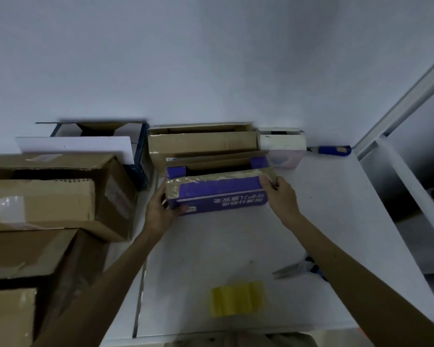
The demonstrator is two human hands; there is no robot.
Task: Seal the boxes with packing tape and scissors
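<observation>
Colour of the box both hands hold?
Head view: purple cardboard box with white print.

Print on the purple box (218, 194) too blurred to read. Fingers of the left hand (161, 209) hidden behind its end. Handles of the scissors (290, 270) mostly covered by the right forearm (356, 261). Brown boxes (40, 204) cut by the left edge. Smeared yellow roll (237, 298), possibly tape.

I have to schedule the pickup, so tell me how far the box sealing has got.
Done: tan tape runs along the near top edge of the purple box, though its top gapes open. In hand: the left hand and right hand grip that box's ends. Left: the scissors and yellow tape roll lie untouched on the table, and the brown box behind stands open too.
</observation>
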